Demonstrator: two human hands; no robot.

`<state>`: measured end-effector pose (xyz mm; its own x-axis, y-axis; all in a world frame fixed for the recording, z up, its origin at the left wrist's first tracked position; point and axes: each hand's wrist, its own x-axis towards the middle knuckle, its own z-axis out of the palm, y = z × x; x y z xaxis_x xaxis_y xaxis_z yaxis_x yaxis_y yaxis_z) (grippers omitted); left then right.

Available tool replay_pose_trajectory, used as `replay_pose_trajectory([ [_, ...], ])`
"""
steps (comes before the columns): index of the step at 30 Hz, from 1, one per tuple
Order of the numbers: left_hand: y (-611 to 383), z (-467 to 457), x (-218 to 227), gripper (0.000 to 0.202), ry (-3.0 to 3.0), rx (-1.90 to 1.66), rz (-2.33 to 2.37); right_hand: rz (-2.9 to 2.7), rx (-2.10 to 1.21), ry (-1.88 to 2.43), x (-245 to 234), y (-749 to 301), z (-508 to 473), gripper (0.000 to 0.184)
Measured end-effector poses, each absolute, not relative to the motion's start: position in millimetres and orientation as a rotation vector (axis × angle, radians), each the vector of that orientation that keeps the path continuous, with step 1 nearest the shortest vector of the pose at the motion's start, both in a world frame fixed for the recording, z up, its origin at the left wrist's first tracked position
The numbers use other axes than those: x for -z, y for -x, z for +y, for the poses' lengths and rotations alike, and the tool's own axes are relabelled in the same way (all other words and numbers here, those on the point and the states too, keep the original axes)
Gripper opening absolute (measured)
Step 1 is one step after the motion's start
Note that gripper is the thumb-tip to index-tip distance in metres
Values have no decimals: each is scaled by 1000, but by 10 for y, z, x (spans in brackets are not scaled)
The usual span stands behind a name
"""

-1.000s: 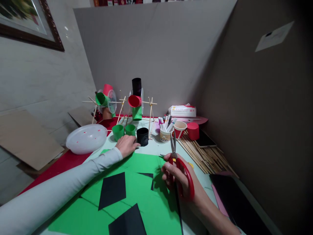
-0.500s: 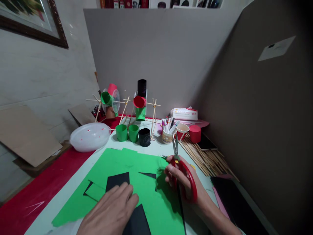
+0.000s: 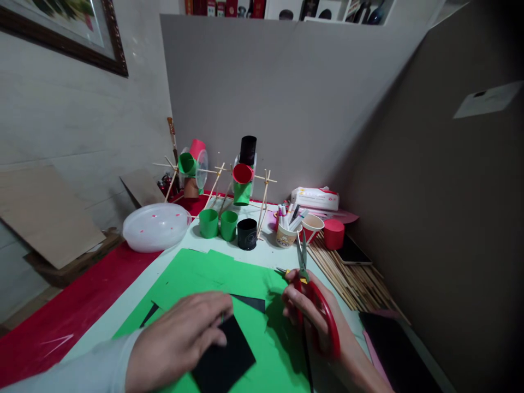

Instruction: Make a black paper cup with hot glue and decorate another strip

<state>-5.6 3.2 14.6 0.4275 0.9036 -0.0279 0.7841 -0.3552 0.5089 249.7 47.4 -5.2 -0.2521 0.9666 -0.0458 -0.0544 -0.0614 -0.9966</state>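
My right hand [image 3: 313, 311] is closed around red-handled scissors [image 3: 303, 262]; their blades point up and away, slightly apart. My left hand [image 3: 184, 333] is over a piece of black paper [image 3: 225, 357], its fingers bent and its thumb at the paper's upper edge. The hand covers part of that piece, and its outline is a little blurred. Green paper sheets [image 3: 282, 333] lie beneath both hands. A thin black scrap [image 3: 251, 302] rests on the green between them, and another dark sliver [image 3: 149, 315] shows to the left.
Green cups [image 3: 208, 224] and a black cup [image 3: 247, 234] stand behind the paper, before stick frames holding coloured tubes [image 3: 243, 173]. Markers fill a paper cup [image 3: 287, 236]. Wooden sticks [image 3: 344, 278] and a phone [image 3: 354, 251] lie right; a plastic lid [image 3: 156, 226] sits left.
My left hand has turned, its forearm now reaching in from the left. The black paper under it lies at a different angle. The view has shifted slightly; the scissors stay in my right hand.
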Motion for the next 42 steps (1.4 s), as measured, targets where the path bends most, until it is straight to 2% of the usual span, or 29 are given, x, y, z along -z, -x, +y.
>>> replay_pose_trajectory([
  [6, 302, 678, -334, 23, -2463, -469, 1599, -1351, -1432, 1094, 45, -2496, 528, 41],
  [11, 220, 1293, -431, 26, -2638, -651, 1522, -1371, -1422, 1121, 70, -2499, 532, 42],
  [14, 118, 1608, -400, 27, -2751, -579, 1368, -1403, -1418, 1151, 80, -2512, 531, 40],
  [18, 39, 1861, -295, 18, -2825, -386, 1308, -1434, -1399, 1180, 41, -2520, 537, 38],
  [23, -12, 1863, -340, 17, -2847, -288, 1391, -1444, -1421, 1165, -15, -2509, 521, 40],
  [28, -128, 1811, -450, 35, -2828, -251, 1545, -1464, -1402, 1187, 5, -2499, 513, 40],
  [33, -266, 1866, -357, 23, -2780, -146, 1682, -1417, -1422, 1195, 26, -2476, 544, 42],
  [39, -336, 1836, -318, 15, -2767, -119, 1757, -1423, -1428, 1191, 64, -2481, 531, 37],
  [42, -321, 1734, -413, 21, -2762, -230, 1697, -1388, -1430, 1153, 70, -2490, 519, 34],
])
